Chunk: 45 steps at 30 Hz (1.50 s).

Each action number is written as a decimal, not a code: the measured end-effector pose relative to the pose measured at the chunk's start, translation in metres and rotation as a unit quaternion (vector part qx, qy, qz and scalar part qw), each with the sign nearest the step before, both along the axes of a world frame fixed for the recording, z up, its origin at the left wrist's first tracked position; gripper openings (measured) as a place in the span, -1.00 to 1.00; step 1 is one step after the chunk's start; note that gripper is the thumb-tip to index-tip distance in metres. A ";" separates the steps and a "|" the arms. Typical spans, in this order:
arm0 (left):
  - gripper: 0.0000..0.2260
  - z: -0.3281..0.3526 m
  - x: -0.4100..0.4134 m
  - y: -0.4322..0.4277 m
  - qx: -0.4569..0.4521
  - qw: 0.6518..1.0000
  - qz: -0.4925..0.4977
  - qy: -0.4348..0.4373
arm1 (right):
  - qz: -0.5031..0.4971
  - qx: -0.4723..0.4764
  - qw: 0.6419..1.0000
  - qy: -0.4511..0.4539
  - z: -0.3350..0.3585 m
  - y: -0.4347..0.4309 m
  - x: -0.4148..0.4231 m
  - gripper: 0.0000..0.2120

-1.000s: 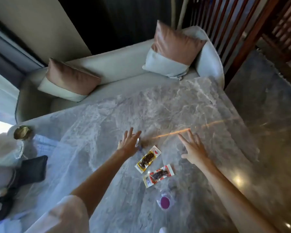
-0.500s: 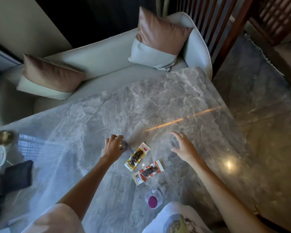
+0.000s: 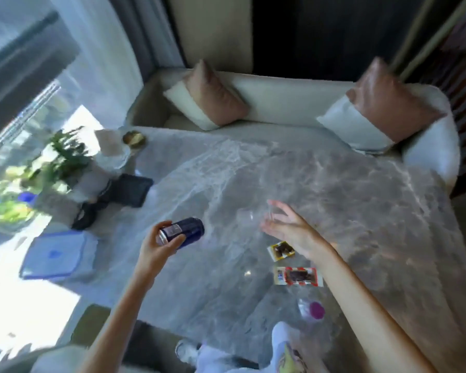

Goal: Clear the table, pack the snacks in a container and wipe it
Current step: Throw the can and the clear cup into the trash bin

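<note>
Two snack packets (image 3: 297, 275) lay at lower centre of the table (image 3: 374, 211). The left hand (image 3: 156, 251) had a closed grip on a dark can (image 3: 184, 231); the right hand (image 3: 288, 230), blurred, did not show its grip. Clearing seemed under way; the packets next needed the container (image 3: 54, 255) at left. A sofa (image 3: 280, 103) stood behind.

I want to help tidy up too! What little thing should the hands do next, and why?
Probably carry the blue can away to the left, off the marble table. The left hand grips it in the air, and two snack packets lie on the table, not yet in the blue-lidded container.
</note>
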State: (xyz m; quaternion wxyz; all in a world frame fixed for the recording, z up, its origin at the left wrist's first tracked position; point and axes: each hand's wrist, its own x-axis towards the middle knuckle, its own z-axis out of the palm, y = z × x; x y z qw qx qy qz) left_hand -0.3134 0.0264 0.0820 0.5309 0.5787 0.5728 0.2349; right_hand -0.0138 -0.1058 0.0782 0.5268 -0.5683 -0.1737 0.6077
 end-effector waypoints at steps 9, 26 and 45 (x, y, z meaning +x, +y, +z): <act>-0.63 0.035 -0.292 -0.050 0.058 0.957 0.281 -0.040 | 0.297 0.031 0.954 0.020 0.033 0.120 -0.267 -0.36; -0.61 -0.012 -0.548 -0.190 0.016 0.771 0.620 -0.147 | 0.500 -0.048 0.862 0.072 -0.006 0.163 -0.589 -0.21; -0.60 -0.235 -0.567 -0.022 -0.213 0.488 0.733 -0.423 | 0.333 -0.274 0.902 0.021 -0.205 0.255 -0.718 -0.41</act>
